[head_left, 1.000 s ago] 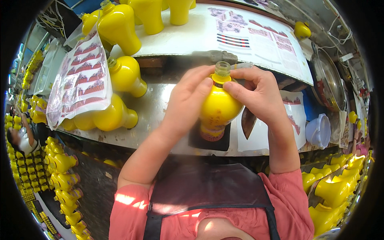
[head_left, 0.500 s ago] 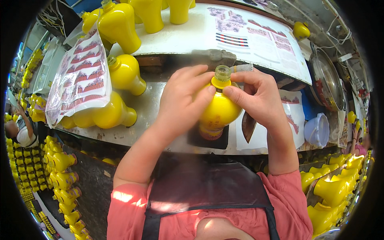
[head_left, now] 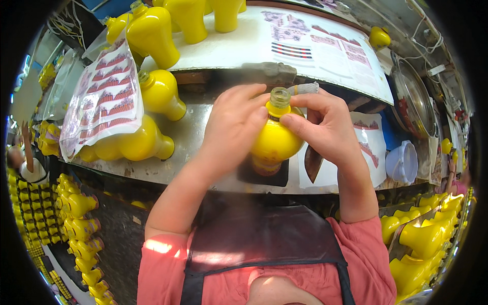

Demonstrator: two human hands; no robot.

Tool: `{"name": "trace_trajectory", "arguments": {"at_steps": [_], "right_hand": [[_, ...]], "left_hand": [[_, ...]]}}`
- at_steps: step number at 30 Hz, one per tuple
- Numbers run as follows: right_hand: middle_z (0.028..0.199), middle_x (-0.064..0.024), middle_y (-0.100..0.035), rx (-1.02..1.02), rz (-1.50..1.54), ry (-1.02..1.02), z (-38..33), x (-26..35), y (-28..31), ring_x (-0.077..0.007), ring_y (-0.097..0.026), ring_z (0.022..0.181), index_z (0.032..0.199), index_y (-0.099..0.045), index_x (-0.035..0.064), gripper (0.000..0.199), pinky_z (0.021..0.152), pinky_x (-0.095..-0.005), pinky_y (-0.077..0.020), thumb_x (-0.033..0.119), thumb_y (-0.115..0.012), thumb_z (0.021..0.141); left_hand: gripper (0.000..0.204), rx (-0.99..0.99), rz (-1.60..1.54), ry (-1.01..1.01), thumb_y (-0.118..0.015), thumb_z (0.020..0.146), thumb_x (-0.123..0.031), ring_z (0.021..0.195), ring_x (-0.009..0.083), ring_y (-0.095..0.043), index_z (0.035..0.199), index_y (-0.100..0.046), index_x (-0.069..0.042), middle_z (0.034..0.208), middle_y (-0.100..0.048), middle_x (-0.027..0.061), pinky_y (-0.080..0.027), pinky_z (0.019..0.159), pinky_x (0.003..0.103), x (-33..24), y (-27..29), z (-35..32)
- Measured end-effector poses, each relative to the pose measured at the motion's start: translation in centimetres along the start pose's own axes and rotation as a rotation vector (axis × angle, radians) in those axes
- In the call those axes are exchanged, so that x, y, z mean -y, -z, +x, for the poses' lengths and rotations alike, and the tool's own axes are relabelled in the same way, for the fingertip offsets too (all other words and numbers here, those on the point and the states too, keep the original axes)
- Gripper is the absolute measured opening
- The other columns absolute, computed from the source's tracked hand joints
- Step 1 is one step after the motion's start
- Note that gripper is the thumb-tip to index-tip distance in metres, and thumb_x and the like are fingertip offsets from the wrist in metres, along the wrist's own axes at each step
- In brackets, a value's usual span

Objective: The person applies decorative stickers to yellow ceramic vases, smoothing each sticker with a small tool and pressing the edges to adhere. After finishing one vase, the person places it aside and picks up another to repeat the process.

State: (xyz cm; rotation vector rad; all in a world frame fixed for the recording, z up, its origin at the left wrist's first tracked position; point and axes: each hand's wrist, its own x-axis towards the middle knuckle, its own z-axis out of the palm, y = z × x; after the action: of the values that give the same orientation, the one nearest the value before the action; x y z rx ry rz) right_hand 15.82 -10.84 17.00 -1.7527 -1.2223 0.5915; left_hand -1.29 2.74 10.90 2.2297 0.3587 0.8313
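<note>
A glossy yellow glass bottle (head_left: 277,142) with a clear threaded mouth stands on a black pad (head_left: 246,177) at the front of the bench. A narrow dark band circles the base of its neck. My left hand (head_left: 235,119) is curved along the bottle's left shoulder, its thumb against the neck. From the other side my right hand (head_left: 328,124) grips the neck between thumb and index finger. A pale fabric sleeve (head_left: 305,88) covers that index fingertip. Just right of the bottle lies a brown pointed tool (head_left: 313,165), partly hidden by my right hand.
Yellow bottles (head_left: 162,94) lie and stand at the left, under a sheet of printed decals (head_left: 104,94). A white raised board (head_left: 239,53) crosses the back. A pale bucket (head_left: 402,162) sits at the right. Racks of yellow bottles (head_left: 419,244) flank me.
The bottle has turned slightly, and its red markings show less. Both hands stay around its neck and shoulder. At the far left, a co-worker's arm has moved.
</note>
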Motion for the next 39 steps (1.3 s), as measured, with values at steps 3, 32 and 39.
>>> {"name": "trace_trajectory", "arguments": {"at_steps": [3,32,39], "right_hand": [[0.066,-0.0015,-0.058,-0.014,-0.055,0.114,-0.1,0.0,-0.1,-0.0088,-0.049,0.06,0.109,-0.076,-0.0035,0.034,0.074,-0.0291,-0.0445,0.021,-0.08,0.085],[0.089,-0.0089,-0.077,0.052,0.255,0.017,-1.1,-2.1,0.9,-0.0094,-0.069,0.081,0.111,-0.079,0.0005,0.028,0.073,-0.0261,-0.0545,0.018,-0.075,0.09],[0.099,-0.0116,-0.078,0.052,0.277,0.021,-1.2,-2.3,0.9,-0.0136,-0.071,0.092,0.114,-0.078,0.001,0.029,0.082,-0.0297,-0.0554,0.019,-0.074,0.092]], "left_hand": [[0.034,-0.038,-0.1,0.034,-0.054,0.105,-0.021,0.124,0.0265,-0.059,0.128,-0.071,-0.002,0.137,-0.064,0.0142,-0.04,0.112,0.039,-0.7,0.2,0.5],[0.039,0.066,-0.619,0.228,-0.07,0.092,-0.003,0.117,0.0139,-0.062,0.131,-0.07,-0.005,0.125,-0.071,0.0061,-0.046,0.105,0.031,-2.7,0.1,0.5],[0.023,-0.036,-0.339,0.01,-0.074,0.087,-0.005,0.102,0.0169,-0.067,0.111,-0.072,-0.002,0.112,-0.073,0.0076,-0.046,0.105,0.034,-3.8,0.1,2.0]]}}
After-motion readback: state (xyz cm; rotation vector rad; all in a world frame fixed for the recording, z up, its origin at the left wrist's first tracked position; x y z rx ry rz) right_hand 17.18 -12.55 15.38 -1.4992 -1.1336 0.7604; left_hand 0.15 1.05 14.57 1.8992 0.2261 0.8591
